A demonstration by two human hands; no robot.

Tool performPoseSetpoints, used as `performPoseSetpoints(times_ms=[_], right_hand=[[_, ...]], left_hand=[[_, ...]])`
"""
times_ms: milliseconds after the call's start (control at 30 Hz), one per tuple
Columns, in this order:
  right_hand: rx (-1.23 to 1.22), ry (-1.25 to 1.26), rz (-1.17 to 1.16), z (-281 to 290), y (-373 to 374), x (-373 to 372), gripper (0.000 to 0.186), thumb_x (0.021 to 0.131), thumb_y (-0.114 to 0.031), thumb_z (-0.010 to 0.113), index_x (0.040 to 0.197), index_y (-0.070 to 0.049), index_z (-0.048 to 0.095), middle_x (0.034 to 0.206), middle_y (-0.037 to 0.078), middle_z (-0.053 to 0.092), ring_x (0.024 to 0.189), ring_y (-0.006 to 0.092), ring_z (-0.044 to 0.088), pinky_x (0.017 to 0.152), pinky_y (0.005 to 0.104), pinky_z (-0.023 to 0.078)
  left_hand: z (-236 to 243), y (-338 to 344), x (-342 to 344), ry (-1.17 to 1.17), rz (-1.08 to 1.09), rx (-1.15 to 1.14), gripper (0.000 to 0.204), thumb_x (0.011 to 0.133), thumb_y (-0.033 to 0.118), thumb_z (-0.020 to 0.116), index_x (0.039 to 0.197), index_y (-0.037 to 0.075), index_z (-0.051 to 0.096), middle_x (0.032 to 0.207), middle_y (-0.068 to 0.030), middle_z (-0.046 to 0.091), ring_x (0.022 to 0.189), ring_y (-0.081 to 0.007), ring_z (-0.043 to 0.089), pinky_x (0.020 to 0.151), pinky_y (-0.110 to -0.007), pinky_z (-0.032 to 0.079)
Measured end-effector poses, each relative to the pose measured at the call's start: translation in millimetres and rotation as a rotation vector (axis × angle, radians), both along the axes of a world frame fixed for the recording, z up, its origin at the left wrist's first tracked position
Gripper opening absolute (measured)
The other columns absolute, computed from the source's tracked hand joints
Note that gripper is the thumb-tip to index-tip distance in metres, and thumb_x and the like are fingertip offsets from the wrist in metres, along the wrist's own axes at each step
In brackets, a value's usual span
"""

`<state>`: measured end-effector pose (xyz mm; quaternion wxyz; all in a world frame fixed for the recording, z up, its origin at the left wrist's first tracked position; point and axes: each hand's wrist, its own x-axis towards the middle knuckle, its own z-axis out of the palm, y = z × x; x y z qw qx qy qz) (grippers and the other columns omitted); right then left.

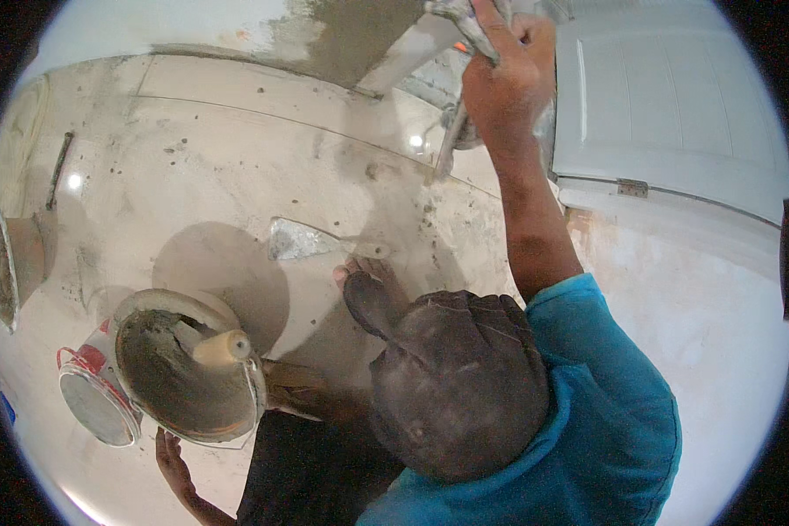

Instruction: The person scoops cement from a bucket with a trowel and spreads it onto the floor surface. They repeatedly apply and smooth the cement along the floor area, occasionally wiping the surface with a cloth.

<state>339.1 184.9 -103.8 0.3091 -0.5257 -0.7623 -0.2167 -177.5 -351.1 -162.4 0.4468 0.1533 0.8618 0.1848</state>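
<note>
A: In the head view, how is our right hand (510, 77) doing?

B: Its fingers are clenched around a grey-smeared tool (466, 24), raised over the far edge of the floor (219, 180), near the wall (193, 24). The view's rim cuts the tool, so we cannot tell its whole shape.

A: What stands around it?

B: We see a dark grey patch (346, 39) on the wall to its left, and a white panelled door (649, 96) with a small hinge (632, 188) to its right.

A: And our left hand (177, 466)?

B: Low on the left, its fingers loosely spread and released, just beside a large bucket (184, 302). We cannot tell whether they touch it. Grey paste (162, 377) coats the bucket's inside, and a pale round handle (223, 349) sticks up from it.

A: What else have we on the floor?

B: Toward its left edge, a smaller white bucket (112, 377) with a red handle, a tan container (28, 254) and a dark rod (59, 171). Nearer the middle, a triangular-bladed trowel (303, 239) lies flat, its handle beside our bare foot (364, 266).
</note>
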Motion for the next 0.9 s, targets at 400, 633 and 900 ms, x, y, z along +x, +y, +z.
performPoseSetpoints(times_ms=[400, 633, 900], right_hand=[[-0.258, -0.092, 0.017, 4.6, 0.3, -0.2, 0.071, 0.065, 0.000, 0.063, 0.126, -0.036, 0.064, 0.092, 0.008, 0.050, 0.077, 0.0265, 0.058, 0.055, 0.0380, 0.050], [-0.106, -0.138, 0.016, -29.1, -0.3, 14.8, 0.070, 0.066, 0.003, 0.064, 0.126, -0.033, 0.066, 0.096, 0.006, 0.051, 0.077, 0.0203, 0.057, 0.056, 0.0294, 0.049], [0.275, -0.108, -0.053, 138.3, 20.7, 11.3, 0.062, 0.067, 0.000, 0.068, 0.124, -0.023, 0.068, 0.109, 0.013, 0.058, 0.082, 0.0255, 0.063, 0.069, 0.0370, 0.054]], left_hand=[[-4.7, 0.1, -1.2, -0.008, -0.083, -0.004, 0.062, 0.099, 0.045, 0.050, 0.144, 0.004, 0.045, 0.130, -0.0139, 0.060, 0.114, -0.0271, 0.058, 0.099, -0.039, 0.041], [-3.3, 1.1, -4.5, -0.041, -0.116, -0.047, 0.070, 0.098, 0.050, 0.048, 0.148, 0.002, 0.038, 0.134, -0.0163, 0.057, 0.119, -0.0334, 0.057, 0.103, -0.045, 0.039], [-13.7, -5.1, -16.9, 0.105, -0.264, 0.006, 0.042, 0.095, 0.020, 0.047, 0.130, -0.002, 0.056, 0.118, -0.0155, 0.065, 0.104, -0.0248, 0.064, 0.096, -0.040, 0.046]])
